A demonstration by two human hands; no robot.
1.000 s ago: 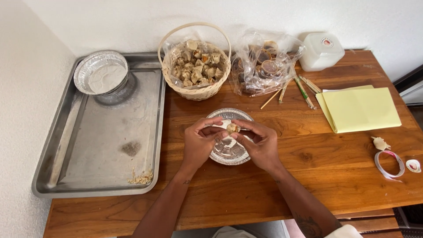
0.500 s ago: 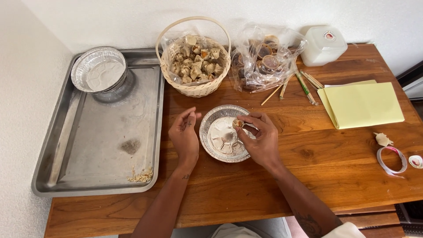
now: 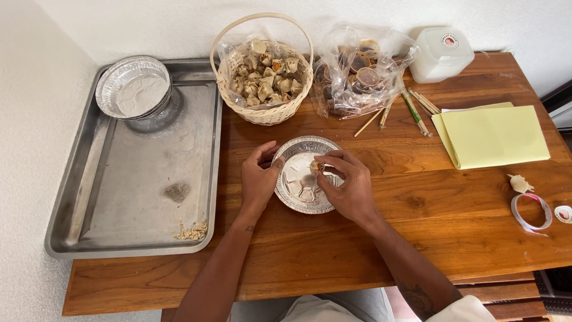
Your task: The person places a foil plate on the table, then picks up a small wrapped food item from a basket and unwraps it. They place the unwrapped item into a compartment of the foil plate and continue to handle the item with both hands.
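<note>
The wooden worktop (image 3: 465, 214) carries everything, and the hands meet near its middle. Well to the left of the left hand lies a big steel tray (image 3: 89, 197), with a stack of foil pans (image 3: 133, 89) in its far corner, a dark smear on its floor and a scatter of crumbs (image 3: 190, 231) by its near edge. Beyond both hands stands a wicker basket (image 3: 265, 113), lined with clear film and full of pale wrapped dumplings (image 3: 265, 80). Beyond the right hand sits a clear bag (image 3: 357, 71) of small round cups, with a white tub (image 3: 440, 55) farther right of it and a few sticks (image 3: 411, 107) lying just beside the bag. Far to the right of the right hand lie folded yellow sheets (image 3: 494, 134), and nearer the worktop's right edge a tape ring (image 3: 530, 211). Between the hands rests a foil pan (image 3: 301, 194). The left hand (image 3: 257, 179) is curled loosely, its fingertips touching the pan's left rim, its grip holding nothing else. The right hand (image 3: 351, 185) reaches over the pan's right side, its grip narrow, thumb and fingertips pinched on a dumpling (image 3: 316, 167) that sits above the pan's floor, near its far right part.
</note>
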